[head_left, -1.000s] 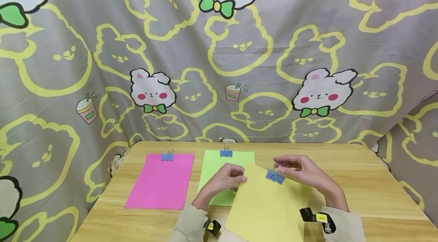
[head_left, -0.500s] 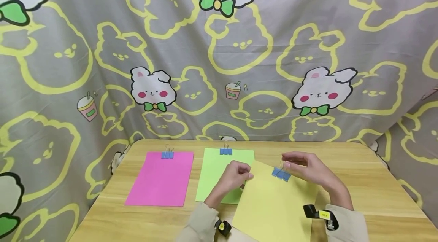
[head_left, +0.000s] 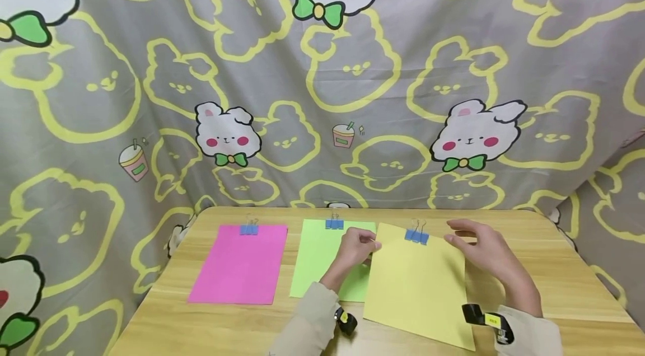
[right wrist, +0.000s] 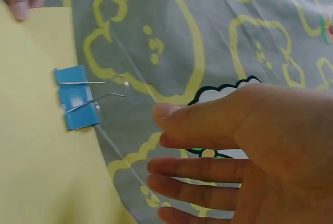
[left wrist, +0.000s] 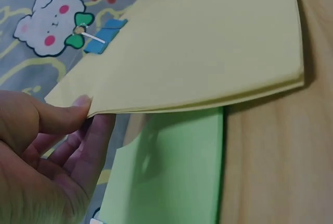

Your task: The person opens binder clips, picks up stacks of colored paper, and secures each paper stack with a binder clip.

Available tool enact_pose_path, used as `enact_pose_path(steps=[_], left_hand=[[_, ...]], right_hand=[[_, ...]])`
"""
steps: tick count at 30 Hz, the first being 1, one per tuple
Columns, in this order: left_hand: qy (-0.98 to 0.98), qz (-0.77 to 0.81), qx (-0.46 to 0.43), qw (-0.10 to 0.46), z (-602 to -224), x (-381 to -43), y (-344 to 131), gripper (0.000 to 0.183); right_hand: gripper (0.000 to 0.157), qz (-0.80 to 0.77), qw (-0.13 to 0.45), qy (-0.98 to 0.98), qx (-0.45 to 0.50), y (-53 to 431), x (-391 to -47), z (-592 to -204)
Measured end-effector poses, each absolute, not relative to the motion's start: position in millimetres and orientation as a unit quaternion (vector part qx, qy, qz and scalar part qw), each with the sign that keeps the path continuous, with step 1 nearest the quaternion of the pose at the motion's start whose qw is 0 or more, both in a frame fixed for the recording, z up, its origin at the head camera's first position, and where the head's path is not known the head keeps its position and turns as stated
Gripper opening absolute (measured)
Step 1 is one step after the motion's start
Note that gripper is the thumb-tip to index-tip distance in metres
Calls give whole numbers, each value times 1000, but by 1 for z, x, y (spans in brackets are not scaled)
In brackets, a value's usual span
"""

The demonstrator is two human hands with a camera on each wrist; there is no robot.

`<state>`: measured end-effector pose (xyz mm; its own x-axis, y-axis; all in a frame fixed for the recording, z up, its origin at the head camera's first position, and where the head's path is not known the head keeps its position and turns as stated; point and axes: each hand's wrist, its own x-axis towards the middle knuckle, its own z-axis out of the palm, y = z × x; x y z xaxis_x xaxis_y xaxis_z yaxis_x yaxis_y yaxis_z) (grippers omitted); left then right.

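My left hand point(head_left: 354, 249) pinches the left edge of a stack of yellow paper point(head_left: 418, 289), thumb on top and fingers beneath. In the left wrist view the stack is raised off the table and its sheets part slightly along one edge. A blue binder clip point(head_left: 416, 236) grips the top edge of the yellow stack, its wire handles standing up. My right hand point(right wrist: 250, 151) is off to the right of the clip, fingers extended and apart from clip and paper in the right wrist view.
A green paper stack point(head_left: 312, 266) with a blue binder clip point(head_left: 335, 224) lies partly under my left hand. Farther left lies a pink paper stack point(head_left: 242, 266) with its own binder clip point(head_left: 249, 229). The wooden table point(head_left: 161, 322) meets a patterned curtain point(head_left: 322, 171) behind.
My right hand has let go of the clip and moved right. The yellow stack has shifted right and away from me, turning straighter, with my left hand still pinching it.
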<state>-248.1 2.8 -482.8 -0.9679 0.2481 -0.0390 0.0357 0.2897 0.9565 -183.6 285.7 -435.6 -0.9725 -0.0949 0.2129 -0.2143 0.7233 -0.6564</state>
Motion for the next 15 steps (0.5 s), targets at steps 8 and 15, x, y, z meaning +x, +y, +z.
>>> enact_pose_path(steps=[8,15], left_hand=[[806,587,27,70,-484,-253,30,12],[802,595,-11,39,-497,-259,49,6]], right_hand=[[43,319,113,-937,84,294,-183,-441],[45,295,127,-943,84,305,-178,-447]])
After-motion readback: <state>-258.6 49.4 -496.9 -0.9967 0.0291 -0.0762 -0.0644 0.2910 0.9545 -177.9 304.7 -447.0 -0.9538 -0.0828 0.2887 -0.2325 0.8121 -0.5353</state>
